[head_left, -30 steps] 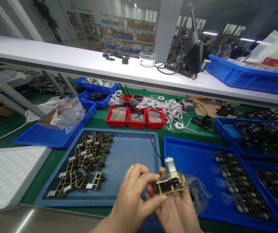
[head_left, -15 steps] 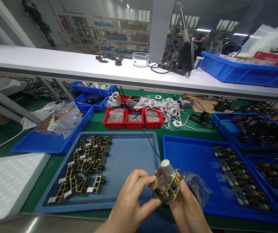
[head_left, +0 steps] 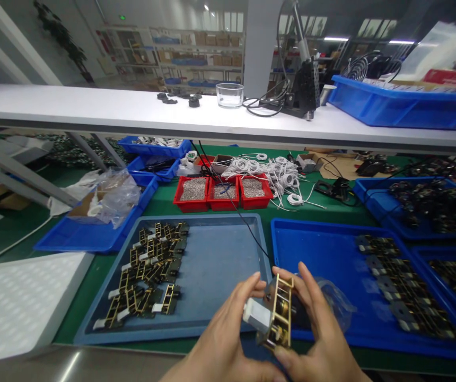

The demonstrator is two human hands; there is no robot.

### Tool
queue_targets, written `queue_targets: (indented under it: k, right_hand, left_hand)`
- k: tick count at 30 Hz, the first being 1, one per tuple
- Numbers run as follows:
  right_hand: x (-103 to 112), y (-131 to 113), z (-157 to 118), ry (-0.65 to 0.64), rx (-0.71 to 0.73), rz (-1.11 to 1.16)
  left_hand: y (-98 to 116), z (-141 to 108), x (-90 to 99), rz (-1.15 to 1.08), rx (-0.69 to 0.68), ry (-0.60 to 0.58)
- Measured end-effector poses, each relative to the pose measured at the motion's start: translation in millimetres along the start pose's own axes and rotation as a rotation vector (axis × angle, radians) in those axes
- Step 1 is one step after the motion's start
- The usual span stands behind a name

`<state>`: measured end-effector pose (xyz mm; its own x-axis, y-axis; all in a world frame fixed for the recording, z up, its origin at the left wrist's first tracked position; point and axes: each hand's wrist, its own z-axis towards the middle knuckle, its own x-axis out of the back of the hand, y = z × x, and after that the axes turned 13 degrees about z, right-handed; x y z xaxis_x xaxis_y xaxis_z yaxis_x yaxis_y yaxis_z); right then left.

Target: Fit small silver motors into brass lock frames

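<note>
By the green table's (head_left: 163, 199) near edge, the right hand (head_left: 325, 339) pinches a brass-framed assembly (head_left: 282, 307); the left hand's (head_left: 226, 331) fingers curl beside it, contact unclear.

Legible text, brands, numbers: none. A small green lit sign (head_left: 122, 17) shows high in the left background; marking too small to read. Red packet (head_left: 453, 80) in blue bin (head_left: 406, 109): any print unreadable.

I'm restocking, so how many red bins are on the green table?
3 side by side: left bin, middle bin, right bin. A partly hidden red container behind may be another.
</note>
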<state>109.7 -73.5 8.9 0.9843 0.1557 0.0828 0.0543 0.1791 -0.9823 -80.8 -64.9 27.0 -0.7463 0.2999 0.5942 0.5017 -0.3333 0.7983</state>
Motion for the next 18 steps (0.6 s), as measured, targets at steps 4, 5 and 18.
queue_targets:
  k: [4,5,18]
  right_hand:
    - [4,-6,4,-0.083,0.173,-0.23]
    - [5,-7,5,-0.104,0.203,-0.27]
    - [0,3,10,-0.384,0.442,-0.315]
  left_hand:
    - [1,0,0.6,-0.049,0.013,-0.082]
    - [1,-1,1.4,-0.043,0.01,-0.096]
    - [18,16,9.0,0.035,0.201,-0.275]
